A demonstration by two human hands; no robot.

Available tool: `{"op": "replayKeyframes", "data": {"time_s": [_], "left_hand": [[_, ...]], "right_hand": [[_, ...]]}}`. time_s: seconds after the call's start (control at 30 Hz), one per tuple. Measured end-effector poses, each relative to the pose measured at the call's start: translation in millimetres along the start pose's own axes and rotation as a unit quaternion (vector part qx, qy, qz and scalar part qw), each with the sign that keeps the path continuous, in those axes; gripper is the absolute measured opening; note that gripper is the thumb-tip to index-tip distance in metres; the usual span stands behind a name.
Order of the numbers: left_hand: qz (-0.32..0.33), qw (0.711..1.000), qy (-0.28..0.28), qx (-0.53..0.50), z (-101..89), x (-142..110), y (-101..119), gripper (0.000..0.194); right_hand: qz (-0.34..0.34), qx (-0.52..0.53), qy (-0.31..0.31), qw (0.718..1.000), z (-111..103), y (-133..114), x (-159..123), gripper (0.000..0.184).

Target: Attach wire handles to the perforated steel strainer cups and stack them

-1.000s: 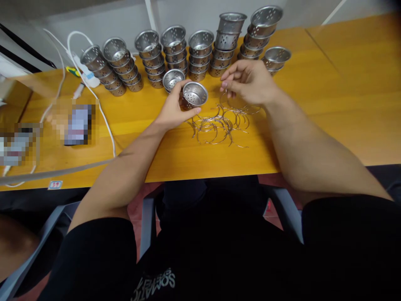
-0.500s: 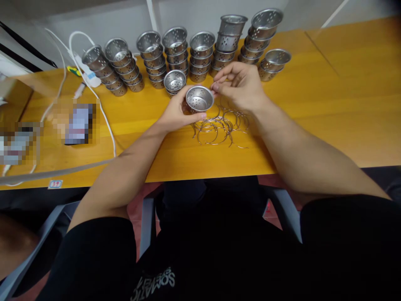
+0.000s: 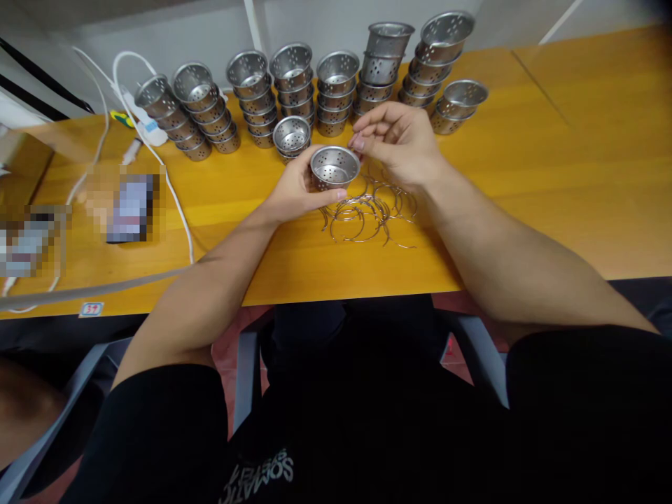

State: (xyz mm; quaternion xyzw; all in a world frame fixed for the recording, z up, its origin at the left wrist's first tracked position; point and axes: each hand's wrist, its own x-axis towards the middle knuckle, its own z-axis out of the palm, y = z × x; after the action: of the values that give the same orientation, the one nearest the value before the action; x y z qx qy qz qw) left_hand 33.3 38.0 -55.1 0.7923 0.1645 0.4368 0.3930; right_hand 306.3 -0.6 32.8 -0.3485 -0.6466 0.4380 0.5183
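Well, left fingers (image 3: 324, 199) clamped on perforated cup (image 3: 334, 168), holes showing inside; right fingers (image 3: 372, 145) together beside it

the round, silvery metal cup (image 3: 334, 168), pierced with small holes, is gripped in the left hand (image 3: 294, 187), its open mouth facing up. thin, curved metal wires (image 3: 362, 218) lie loosely tangled on the bench (image 3: 294, 259) near it.

Held cup (image 3: 334, 169): shiny silver metal, smooth rim, perforated sides. Loose wires (image 3: 362, 213): thin, glossy metal. Tabletop (image 3: 551, 182): smooth, semi-gloss wood w/ faint grain. Sleeves (image 3: 168, 420): matt blk cloth.
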Motion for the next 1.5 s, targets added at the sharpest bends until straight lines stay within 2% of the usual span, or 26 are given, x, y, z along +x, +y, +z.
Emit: {"op": "replayKeyframes", "data": {"time_s": [0.13,0.23,0.33,0.43,0.5,0.57,0.73,1.0,1.17,1.27,1.4,1.5], "left_hand": [[-0.032,0.999,0.016,0.029,-0.5,-0.5,12.9,0.133],[-0.028,0.999,0.017,0.037,-0.6,-0.8,18.9,0.127],[-0.021,0.998,0.027,0.058,2.7,-0.8,15.9,0.114],[-0.023,0.995,0.052,0.086,6.2,-1.0,8.1,0.103],[-0.021,0.993,0.058,0.1,5.7,-1.6,5.0,0.106],[-0.008,0.992,0.056,0.111,3.0,-2.2,4.8,0.11],[-0.005,0.986,0.066,0.15,-3.8,-3.1,4.3,0.102],[0.011,0.989,0.069,0.133,-2.3,-2.5,-19.7,0.097],[0.013,0.987,0.073,0.139,-2.5,-3.3,-5.0,0.102],[0.02,0.986,0.091,0.14,-2.5,-4.1,3.1,0.096],[0.013,0.989,0.093,0.114,-3.3,-3.1,2.1,0.096],[0.004,0.987,0.101,0.126,-4.5,-0.3,-0.4,0.101]], "right_hand": [[0.023,-0.094,-0.068,0.993,-3.3,-12.9,-5.9,0.093],[0.022,-0.126,-0.093,0.987,-4.3,-19.3,-8.0,0.079],[0.032,-0.142,-0.076,0.986,-4.3,-21.5,-7.6,0.066],[0.044,-0.124,-0.04,0.99,-8.2,-17.0,-4.6,0.073],[0.046,-0.114,-0.017,0.992,-14.3,-10.5,-1.8,0.081],[0.041,-0.12,-0.008,0.992,-21.3,-3.2,1.0,0.082],[0.02,-0.143,-0.001,0.989,-28.4,5.5,3.8,0.071],[0.027,-0.18,-0.014,0.983,-34.2,7.1,2.6,0.056],[0.026,-0.205,-0.013,0.978,-43.6,12.2,4.3,0.062],[0.006,-0.21,0.0,0.978,-43.3,14.7,6.2,0.067],[-0.015,-0.226,0.029,0.974,-40.0,16.5,8.7,0.074],[-0.013,-0.224,0.03,0.974,-38.8,15.3,8.4,0.072]]}}
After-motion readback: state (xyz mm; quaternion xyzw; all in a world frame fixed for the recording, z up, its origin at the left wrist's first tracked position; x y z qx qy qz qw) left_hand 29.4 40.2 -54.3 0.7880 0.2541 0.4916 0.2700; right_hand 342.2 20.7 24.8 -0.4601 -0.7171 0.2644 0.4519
